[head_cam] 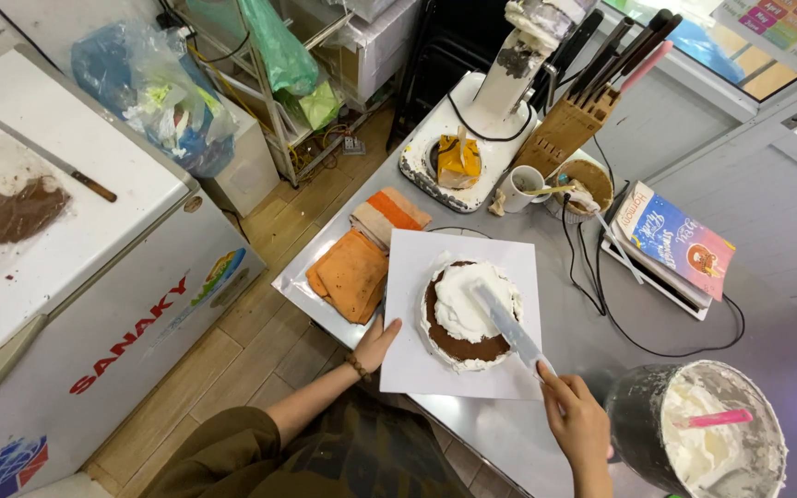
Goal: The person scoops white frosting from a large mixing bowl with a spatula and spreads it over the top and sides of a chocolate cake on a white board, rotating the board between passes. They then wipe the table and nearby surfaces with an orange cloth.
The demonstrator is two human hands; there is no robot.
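A round chocolate cake (466,343) partly covered with white cream sits on a white square board (509,258) on the steel table. My right hand (576,422) grips a long flat spatula (506,323) whose blade lies across the cream on top. My left hand (376,343) rests open against the board's left edge, fingers touching it.
A bowl of white cream with a pink spatula (714,432) stands at the right front. Orange cloths (359,267), a knife block (572,120), a cup (520,188), a stand mixer base (472,138) and a booklet (680,242) lie behind. A white chest freezer (66,240) stands left.
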